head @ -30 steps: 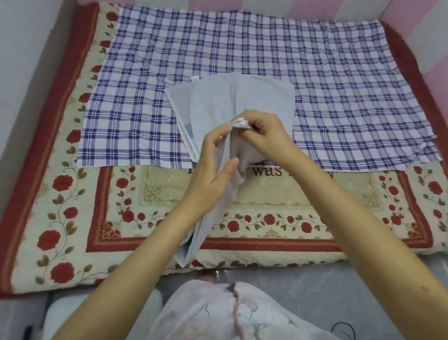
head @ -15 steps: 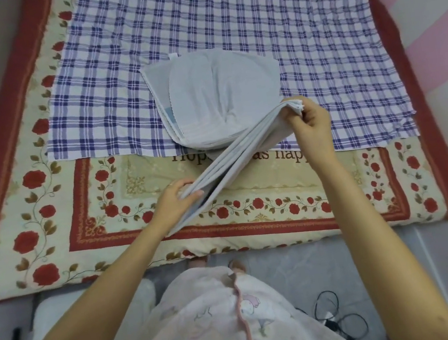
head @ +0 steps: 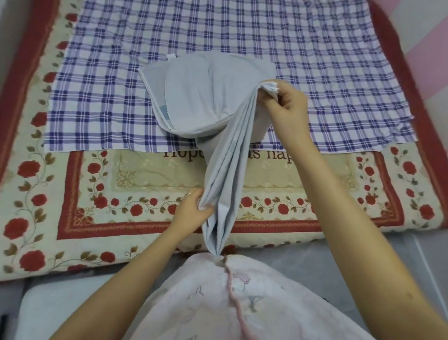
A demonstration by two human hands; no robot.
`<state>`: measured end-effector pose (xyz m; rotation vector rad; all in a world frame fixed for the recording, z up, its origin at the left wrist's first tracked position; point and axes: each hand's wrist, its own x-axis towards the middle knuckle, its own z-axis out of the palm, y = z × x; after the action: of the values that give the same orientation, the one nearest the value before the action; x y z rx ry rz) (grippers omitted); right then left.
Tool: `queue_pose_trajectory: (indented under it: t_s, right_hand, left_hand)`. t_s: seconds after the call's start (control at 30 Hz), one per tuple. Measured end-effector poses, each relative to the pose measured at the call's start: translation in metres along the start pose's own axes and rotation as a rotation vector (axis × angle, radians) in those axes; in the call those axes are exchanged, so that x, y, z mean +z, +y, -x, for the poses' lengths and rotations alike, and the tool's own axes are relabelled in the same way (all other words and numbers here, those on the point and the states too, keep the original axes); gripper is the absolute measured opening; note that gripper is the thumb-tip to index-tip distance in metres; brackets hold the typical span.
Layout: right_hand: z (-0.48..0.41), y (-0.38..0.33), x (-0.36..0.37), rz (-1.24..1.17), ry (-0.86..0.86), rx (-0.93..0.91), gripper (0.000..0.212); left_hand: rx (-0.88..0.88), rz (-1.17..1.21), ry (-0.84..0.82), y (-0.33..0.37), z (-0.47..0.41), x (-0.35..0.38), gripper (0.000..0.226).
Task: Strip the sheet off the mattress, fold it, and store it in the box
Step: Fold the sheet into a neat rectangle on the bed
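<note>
The left grip [head: 191, 212] clutches the lower folds of the pale blue sheet [head: 226, 166], stretched toward one o'clock, where the right grip [head: 286, 109] pinches its gathered corner. The folded bulk rests at twelve o'clock on checked cloth [head: 317, 64] over the mattress [head: 51, 223].

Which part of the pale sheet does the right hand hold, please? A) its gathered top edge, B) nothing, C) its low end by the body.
A: the right hand pinches the gathered top edge of the pale sheet over the plaid cloth; the left hand grips it lower down.
</note>
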<state>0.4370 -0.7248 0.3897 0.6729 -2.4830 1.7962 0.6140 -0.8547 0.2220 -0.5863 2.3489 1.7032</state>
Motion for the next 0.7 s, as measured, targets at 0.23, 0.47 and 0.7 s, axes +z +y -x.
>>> queue_pose_trajectory:
  t_s: [0.23,0.47,0.7]
  right_hand:
    - [-0.023,-0.015,0.0,0.037,0.064,-0.003,0.031]
    - [-0.047,-0.025,0.008,0.028,0.082,-0.025,0.04]
    - [-0.066,-0.029,-0.001,0.015,0.127,-0.027,0.048]
  left_hand:
    - [-0.353,0.134,0.026,0.01,0.005,0.031,0.06]
    - [-0.517,0.092,-0.076,0.021,0.009,0.031,0.069]
    - [-0.718,0.489,0.169,0.028,0.017,0.006,0.019]
